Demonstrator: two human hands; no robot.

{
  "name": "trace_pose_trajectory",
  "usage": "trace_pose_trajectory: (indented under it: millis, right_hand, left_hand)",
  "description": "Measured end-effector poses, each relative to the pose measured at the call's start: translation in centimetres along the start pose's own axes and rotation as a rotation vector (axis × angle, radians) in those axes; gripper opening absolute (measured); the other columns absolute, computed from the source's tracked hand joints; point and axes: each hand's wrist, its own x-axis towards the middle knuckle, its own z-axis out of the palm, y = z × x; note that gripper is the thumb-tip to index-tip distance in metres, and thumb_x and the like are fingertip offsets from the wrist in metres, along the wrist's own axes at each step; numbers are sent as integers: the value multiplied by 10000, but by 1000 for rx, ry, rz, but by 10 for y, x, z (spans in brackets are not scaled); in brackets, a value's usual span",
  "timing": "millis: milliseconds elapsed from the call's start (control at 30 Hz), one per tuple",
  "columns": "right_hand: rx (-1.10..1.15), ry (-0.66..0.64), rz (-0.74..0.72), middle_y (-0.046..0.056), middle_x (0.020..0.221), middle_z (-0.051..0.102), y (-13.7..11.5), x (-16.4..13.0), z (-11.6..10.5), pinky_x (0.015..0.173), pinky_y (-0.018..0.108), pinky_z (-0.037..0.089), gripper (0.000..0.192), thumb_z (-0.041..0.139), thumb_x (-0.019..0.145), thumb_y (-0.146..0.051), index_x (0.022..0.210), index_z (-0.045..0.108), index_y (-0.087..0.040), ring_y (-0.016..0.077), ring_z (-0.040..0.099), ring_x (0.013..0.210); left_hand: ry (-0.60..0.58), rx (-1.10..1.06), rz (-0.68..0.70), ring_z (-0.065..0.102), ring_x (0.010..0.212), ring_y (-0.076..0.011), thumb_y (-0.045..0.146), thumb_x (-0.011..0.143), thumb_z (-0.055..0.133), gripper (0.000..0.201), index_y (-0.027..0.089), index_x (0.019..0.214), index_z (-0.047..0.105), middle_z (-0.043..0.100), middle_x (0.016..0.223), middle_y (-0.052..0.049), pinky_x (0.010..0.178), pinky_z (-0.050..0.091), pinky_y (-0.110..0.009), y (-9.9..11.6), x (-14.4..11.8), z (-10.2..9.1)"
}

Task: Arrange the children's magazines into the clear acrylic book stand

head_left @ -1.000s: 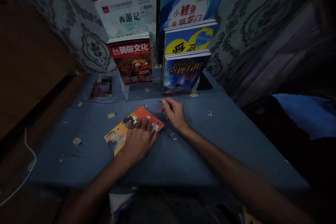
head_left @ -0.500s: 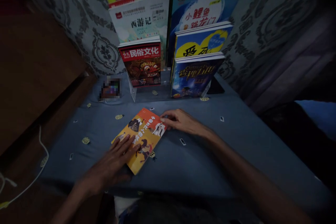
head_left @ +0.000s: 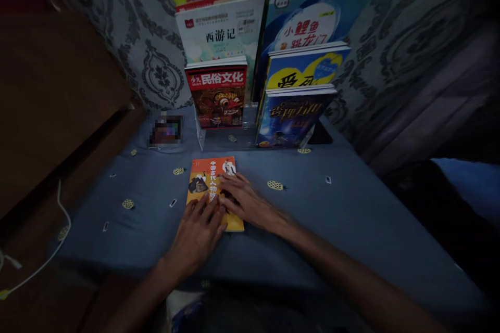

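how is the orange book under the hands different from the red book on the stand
The orange book lies flat on the blue cloth; the red book stands upright in the clear stand. Left hand and right hand rest on the orange one; the red one is untouched. Both have illustrated covers.

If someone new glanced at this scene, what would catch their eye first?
Likely the orange book lying flat on the blue cloth-covered table, with the left hand and right hand both resting on its near half. Behind it, a clear stand tiers colourful books, a red book in front.
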Motion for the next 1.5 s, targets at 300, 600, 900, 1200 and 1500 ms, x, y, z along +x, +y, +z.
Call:
trace_pose_trajectory:
  millis: [300, 600, 900, 1200, 1500]
  right_hand:
    - [-91, -13, 140, 176, 1588, 390, -12, -39, 10, 1199, 558, 313, 500, 551, 965, -385, 1416, 535, -170, 318, 304, 1501]
    - [-10, 131, 316, 163, 1603, 348, 4, -22, 32, 1162, 505, 400, 570, 559, 936, -406, 1464, 486, -206, 337, 348, 1479]
    - [107, 182, 316, 182, 1624, 314, 13, -27, 40, 1222, 523, 286, 651, 428, 978, -513, 1512, 417, -141, 314, 260, 1518]
    - [467, 415, 504, 190, 1436, 568, -11, -19, 29, 1142, 510, 389, 848, 427, 860, -750, 1440, 481, -133, 332, 498, 1367]
    - [728, 775, 354, 22, 819, 694, -59, -2, -11, 711, 297, 521, 549, 492, 852, -729, 954, 634, -208, 204, 640, 783]
  left_hand:
    - [75, -259, -310, 567, 1279, -305, 297, 992, 442, 409, 177, 1371, 542, 581, 1412, -167, 1032, 471, -493, -64, 21, 1]
    - [324, -1131, -686, 677, 1084, -256, 362, 844, 649, 524, 168, 1324, 570, 706, 1192, -118, 954, 526, -371, -77, 43, 20]
    - [397, -1920, -1059, 708, 615, -169, 164, 721, 782, 200, 131, 883, 668, 745, 746, -41, 672, 588, -284, -62, 56, 23]
    - [549, -2094, -899, 710, 651, -131, 140, 726, 817, 166, 158, 828, 686, 761, 771, -4, 674, 583, -229, -33, 40, -4]
    - [583, -1936, -482, 726, 750, -191, 559, 637, 867, 516, 159, 926, 716, 766, 813, -32, 719, 576, -269, -4, 49, -46]
